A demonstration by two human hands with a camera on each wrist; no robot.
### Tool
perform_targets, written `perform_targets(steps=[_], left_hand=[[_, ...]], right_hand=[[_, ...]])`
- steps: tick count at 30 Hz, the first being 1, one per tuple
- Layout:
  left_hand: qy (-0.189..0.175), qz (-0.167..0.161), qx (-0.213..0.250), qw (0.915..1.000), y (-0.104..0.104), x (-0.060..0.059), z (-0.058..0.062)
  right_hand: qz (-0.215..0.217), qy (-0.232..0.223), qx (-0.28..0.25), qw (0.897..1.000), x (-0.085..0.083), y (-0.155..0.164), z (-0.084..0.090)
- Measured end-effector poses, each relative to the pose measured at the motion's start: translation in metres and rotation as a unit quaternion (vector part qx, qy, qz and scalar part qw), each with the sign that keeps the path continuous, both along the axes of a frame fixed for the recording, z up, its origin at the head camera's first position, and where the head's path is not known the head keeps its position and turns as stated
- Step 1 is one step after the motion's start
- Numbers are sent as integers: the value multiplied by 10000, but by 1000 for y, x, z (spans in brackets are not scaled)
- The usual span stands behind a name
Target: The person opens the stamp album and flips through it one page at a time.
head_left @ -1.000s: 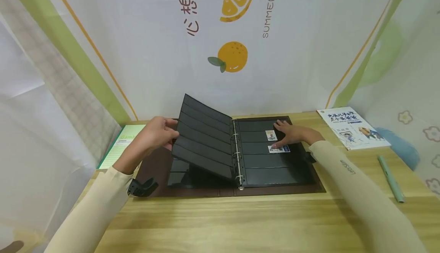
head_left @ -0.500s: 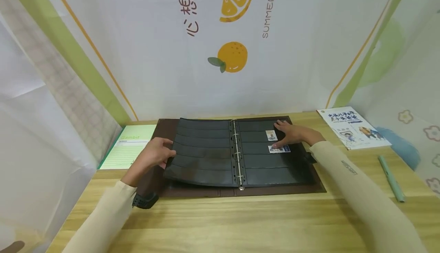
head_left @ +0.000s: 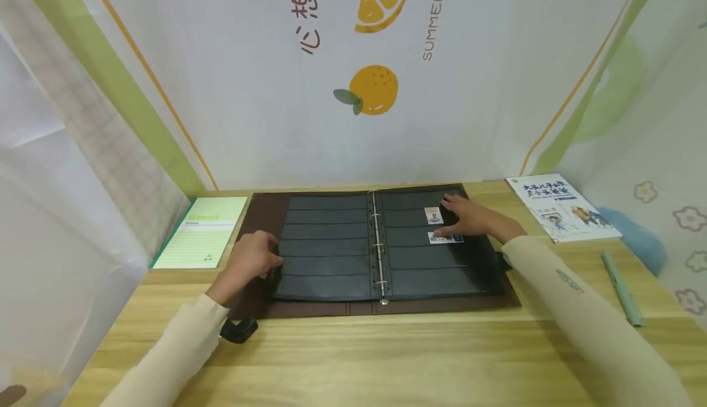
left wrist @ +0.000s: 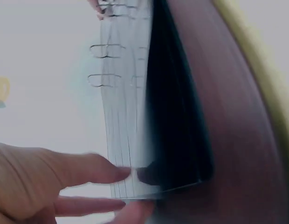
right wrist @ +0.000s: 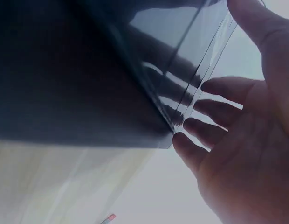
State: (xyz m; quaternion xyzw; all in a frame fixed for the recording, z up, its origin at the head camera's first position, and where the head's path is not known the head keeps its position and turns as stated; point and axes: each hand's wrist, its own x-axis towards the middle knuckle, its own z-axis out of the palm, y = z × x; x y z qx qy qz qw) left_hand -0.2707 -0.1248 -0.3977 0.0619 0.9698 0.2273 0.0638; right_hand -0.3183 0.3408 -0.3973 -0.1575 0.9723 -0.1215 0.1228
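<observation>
the album lies open and flat at 12 o'clock on the table, its left page down, two stamps showing in the black right page. the left hand pinches the left page's edge at 9 o'clock; the right hand rests flat, fingers straight, beside the stamps.

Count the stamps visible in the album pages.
2. One stamp sits in the second pocket row of the right page; the other stamp is one row below, touching the right hand. More may lie hidden beneath that hand.
</observation>
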Motion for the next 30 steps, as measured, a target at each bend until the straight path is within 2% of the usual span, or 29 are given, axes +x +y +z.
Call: perform_targets(steps=[2, 5, 7, 9, 11, 13, 15, 22, 26, 30], left_hand=[[381, -116, -390, 9984, 3, 5, -1], [973, -440, -1023, 9890, 11, 13, -3], [1097, -819, -1233, 9829, 17, 18, -4], [764, -1294, -1128, 9822, 22, 22, -4], [212, -1710, -993, 9800, 27, 25, -5], [-311, -1958, -857, 9764, 31, 27, -6], [-616, -2085, -865, 9722, 35, 27, -9], [-954, -1982, -975, 9706, 37, 26, -15], [-998, -1991, -955, 9702, 36, 25, -17], [-997, -2023, -1033, 9687, 37, 23, -16]], right_hand=[[12, 185, -61, 9998, 2, 1, 0], [-169, 577, -8, 9982, 3, 3, 1], [-404, 843, 95, 9956, 3, 5, 3], [-673, 1008, 170, 9925, 2, 8, 4], [-863, 1054, 253, 9904, 1, 12, 3], [-942, 1031, 297, 9897, 0, 17, 1], [-1012, 973, 373, 9894, 0, 22, -1], [-1074, 652, 148, 9920, -3, 25, -5], [-1144, 514, -101, 9921, -2, 22, -6], [-1194, 599, -394, 9903, -2, 20, -6]])
